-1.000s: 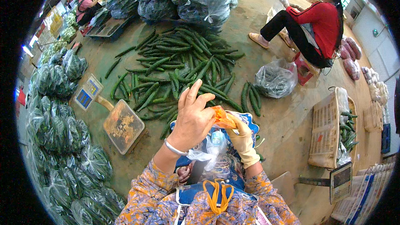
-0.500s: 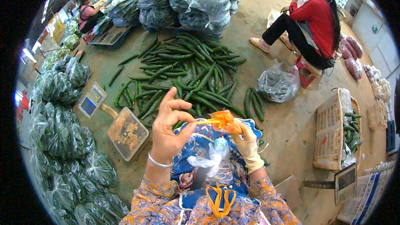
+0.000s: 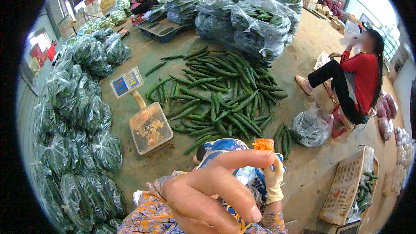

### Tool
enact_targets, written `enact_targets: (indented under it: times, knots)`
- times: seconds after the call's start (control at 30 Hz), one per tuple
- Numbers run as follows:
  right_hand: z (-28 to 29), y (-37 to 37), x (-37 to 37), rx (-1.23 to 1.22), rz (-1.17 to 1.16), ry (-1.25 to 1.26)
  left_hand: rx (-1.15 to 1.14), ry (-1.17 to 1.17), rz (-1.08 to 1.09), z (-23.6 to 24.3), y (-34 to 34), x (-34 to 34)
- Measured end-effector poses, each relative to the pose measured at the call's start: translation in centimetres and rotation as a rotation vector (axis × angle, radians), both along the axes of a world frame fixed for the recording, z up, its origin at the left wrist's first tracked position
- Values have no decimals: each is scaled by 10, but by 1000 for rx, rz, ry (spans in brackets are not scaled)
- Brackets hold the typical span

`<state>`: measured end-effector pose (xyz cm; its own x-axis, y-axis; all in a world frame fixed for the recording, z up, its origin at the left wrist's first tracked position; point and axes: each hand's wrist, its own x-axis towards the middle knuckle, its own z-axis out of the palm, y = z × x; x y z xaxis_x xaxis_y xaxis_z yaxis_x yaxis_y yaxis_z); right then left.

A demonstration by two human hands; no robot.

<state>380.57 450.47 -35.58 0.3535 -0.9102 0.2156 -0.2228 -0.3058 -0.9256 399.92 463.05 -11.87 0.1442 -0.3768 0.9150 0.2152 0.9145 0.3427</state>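
My left hand (image 3: 203, 190), bare, is large and close to the camera, its bent fingers apart, with nothing visible in them; the thumb is hidden. Beyond it my right hand (image 3: 274, 181), in a cream glove, grips a small orange packet (image 3: 263, 144) above a blue patterned apron (image 3: 219, 146) on my lap. A sprawling pile of cucumbers (image 3: 229, 99) lies on the floor ahead. A scale with a stained pan (image 3: 151, 128) and a display (image 3: 127, 82) stands just left of the pile.
Bagged cucumbers (image 3: 69, 104) line the left. Large bagged bundles (image 3: 260, 28) stand behind the pile. A co-worker in red (image 3: 355, 78) sits at right beside a plastic bag (image 3: 312, 125); another person in pink (image 3: 141, 0) sits farther back. A crate (image 3: 342, 186) stands at lower right.
My left hand has left the orange packet and come down and closer to the camera. The view has tilted, so the surroundings sit lower and further right in the picture.
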Motion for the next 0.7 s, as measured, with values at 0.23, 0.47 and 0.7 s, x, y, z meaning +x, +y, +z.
enact_targets:
  times: [0.23,0.47,0.7]
  knots:
    - [-4,-4,2,-183,10,50,-70,-83,4,5,-4,12]
    - [0,1,8,-19,32,-33,-127,54,-90,-7,6,4]
    - [16,3,9,-72,9,19,-50,6,1,-8,-7,13]
